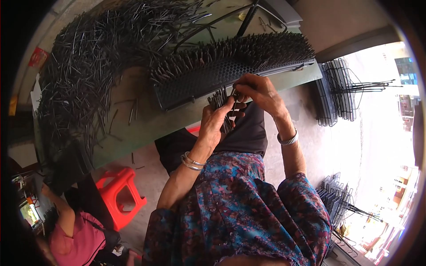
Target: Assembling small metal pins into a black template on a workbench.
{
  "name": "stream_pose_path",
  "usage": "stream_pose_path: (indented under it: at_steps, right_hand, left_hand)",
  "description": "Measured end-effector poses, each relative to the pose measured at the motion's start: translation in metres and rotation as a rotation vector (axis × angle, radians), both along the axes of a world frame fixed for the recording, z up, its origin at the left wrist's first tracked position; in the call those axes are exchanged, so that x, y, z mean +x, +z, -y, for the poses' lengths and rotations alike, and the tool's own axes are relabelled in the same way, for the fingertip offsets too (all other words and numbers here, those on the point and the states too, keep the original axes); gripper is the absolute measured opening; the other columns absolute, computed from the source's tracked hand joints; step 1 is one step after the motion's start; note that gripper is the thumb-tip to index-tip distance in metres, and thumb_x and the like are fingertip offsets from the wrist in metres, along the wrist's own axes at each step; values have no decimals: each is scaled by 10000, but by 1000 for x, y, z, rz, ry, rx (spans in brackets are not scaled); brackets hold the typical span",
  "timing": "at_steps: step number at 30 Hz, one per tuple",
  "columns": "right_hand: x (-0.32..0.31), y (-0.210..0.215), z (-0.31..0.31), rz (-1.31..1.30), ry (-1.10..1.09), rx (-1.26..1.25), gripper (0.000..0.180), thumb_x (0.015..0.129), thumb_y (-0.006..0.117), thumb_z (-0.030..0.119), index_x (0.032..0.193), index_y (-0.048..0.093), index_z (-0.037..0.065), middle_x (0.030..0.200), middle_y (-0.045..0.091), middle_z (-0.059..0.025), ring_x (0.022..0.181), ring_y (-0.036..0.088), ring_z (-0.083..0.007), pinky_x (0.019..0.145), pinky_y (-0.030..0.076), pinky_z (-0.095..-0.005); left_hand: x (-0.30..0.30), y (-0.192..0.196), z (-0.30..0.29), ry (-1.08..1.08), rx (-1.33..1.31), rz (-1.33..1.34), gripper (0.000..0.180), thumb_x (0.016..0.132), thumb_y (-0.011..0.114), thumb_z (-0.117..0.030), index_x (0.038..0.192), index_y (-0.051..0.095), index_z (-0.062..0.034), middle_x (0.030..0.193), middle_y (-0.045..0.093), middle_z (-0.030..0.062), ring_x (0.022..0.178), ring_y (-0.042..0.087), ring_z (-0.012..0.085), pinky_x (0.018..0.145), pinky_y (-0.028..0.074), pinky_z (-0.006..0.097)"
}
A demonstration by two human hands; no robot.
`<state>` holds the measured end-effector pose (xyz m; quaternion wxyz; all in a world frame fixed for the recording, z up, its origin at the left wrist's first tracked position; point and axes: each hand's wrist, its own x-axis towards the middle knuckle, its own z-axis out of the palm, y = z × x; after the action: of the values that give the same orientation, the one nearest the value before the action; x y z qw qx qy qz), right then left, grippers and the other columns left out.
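Observation:
A bundle of thin dark rods (pixel 218 98) is gripped in my left hand (pixel 211 123), its upper ends sticking out above the fingers. Close against it, my right hand (pixel 262 94) pinches what looks like one thin dark rod by its upper part. Just beyond both hands lies a black perforated rack (pixel 202 84), long and shallow. Many dark rods (pixel 266 51) stand in its holes along the far side, while the near strip of holes shows bare. The lower ends of the bundle are partly hidden by my fingers.
A large heap of loose dark rods (pixel 97 53) covers the left of the green table (pixel 137 139). A red plastic stool (pixel 120 199) stands on the floor at left, near a person in a pink top (pixel 77 239). Black wire racks (pixel 339 93) stand at right.

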<state>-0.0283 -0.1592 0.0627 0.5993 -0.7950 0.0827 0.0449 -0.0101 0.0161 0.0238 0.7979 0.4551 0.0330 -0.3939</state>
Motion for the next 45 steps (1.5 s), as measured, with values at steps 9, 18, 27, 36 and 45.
stream_pose_path:
  at_steps: [9, 18, 27, 36, 45]
  right_hand:
    - [-1, 4, -4, 2, -23, 66, 230, 934, 578, 93, 1097, 637, -59, 857, 682, -96, 755, 670, -139, 692, 547, -262]
    - [-1, 4, -5, -27, -32, 89, 250, 925, 588, 85, 1129, 648, -47, 883, 674, -83, 796, 653, -133, 735, 533, -263]
    - [-1, 4, -10, -26, -55, 14, 213, 911, 614, 97, 1063, 649, -47, 846, 656, -61, 763, 615, -107, 707, 514, -258]
    - [-1, 2, -7, -5, -43, 80, 192, 909, 608, 76, 1044, 637, -58, 837, 652, -68, 763, 617, -110, 701, 513, -260]
    - [1, 9, -6, -31, -23, -24, 174, 906, 608, 76, 1010, 631, -61, 836, 663, -85, 766, 631, -122, 702, 512, -265]
  left_hand:
    - [1, 14, -5, 3, 120, -13, 335, 911, 656, -323, 1040, 687, -15, 842, 711, 92, 659, 655, 141, 514, 435, 228]
    - [2, 7, -3, 44, 108, -40, 299, 896, 680, -297, 972, 681, -8, 761, 682, 89, 588, 613, 125, 474, 429, 228]
    - [2, 12, -4, 24, 124, -46, 268, 889, 682, -278, 1003, 686, -35, 811, 701, 86, 641, 634, 117, 500, 422, 226]
    - [3, 15, -5, -5, 94, -11, 282, 902, 659, -302, 1019, 698, -48, 862, 718, 72, 681, 652, 108, 533, 398, 208]
    - [5, 9, -3, -11, 79, -22, 321, 895, 674, -332, 1051, 676, -52, 876, 718, 88, 697, 665, 141, 558, 449, 240]
